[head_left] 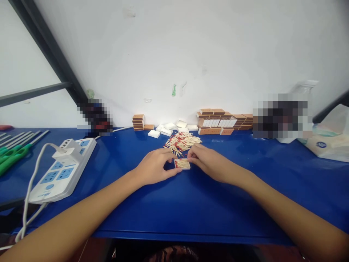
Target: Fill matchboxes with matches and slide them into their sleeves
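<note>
A small white matchbox tray [185, 167] filled with red-tipped matches lies on the blue table in front of me. My left hand [156, 165] grips its left side, thumb at the near edge and fingers at the far edge. At the tray's right end, my right hand [206, 160] has thumb and fingers pinched together; whatever is between them is too small to make out. Just beyond both hands spreads a loose pile of matches [184, 141], heads pointing various ways. Several white trays [154, 134] lie behind the pile, against the wall.
Brown matchboxes [215, 130] are stacked along the wall at right, with a smaller stack [138, 122] further left. A white power strip [62, 174] with a cable and green-handled tools [13, 156] occupy the left. At right sits a tissue pack [331, 140].
</note>
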{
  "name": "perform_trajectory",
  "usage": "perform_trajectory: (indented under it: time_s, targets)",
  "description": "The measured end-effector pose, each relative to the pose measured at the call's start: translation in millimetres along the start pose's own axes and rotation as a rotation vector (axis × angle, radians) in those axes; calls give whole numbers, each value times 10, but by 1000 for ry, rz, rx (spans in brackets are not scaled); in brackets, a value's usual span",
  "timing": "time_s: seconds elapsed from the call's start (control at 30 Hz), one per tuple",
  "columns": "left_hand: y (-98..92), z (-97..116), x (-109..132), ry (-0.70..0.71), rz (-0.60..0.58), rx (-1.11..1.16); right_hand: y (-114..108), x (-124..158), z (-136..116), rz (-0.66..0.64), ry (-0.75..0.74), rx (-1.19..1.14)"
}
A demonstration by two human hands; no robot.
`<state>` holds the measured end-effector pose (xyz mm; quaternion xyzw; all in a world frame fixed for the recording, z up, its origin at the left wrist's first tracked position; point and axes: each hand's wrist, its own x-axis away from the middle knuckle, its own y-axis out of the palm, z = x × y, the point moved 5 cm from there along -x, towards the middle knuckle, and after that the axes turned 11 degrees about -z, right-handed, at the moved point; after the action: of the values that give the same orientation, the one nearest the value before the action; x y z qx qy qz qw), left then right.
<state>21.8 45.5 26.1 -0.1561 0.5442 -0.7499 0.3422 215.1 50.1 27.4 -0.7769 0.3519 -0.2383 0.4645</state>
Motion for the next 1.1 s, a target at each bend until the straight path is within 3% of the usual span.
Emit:
perform_trajectory:
  time_s: [0.13, 0.27, 0.43, 0.6, 0.77, 1.1]
  targets:
    - [-3, 5, 1, 5, -1, 0, 53, -21, -81, 6, -40, -11]
    - [-3, 11, 1, 0, 5, -3, -63, -45, 126, 127, 30, 29]
    - [0, 22, 0, 1, -9, -10, -72, -71, 339, 6, 124, 46]
    - [-10, 27, 2, 6, -5, -10, -83, -33, 113, 73, 46, -33]
    - [-3, 33, -5, 16, -19, -16, 27, 2, -145, 54, -56, -67]
    - [0, 35, 0, 29, -26, -20, 28, 16, -135, 16, -83, -94]
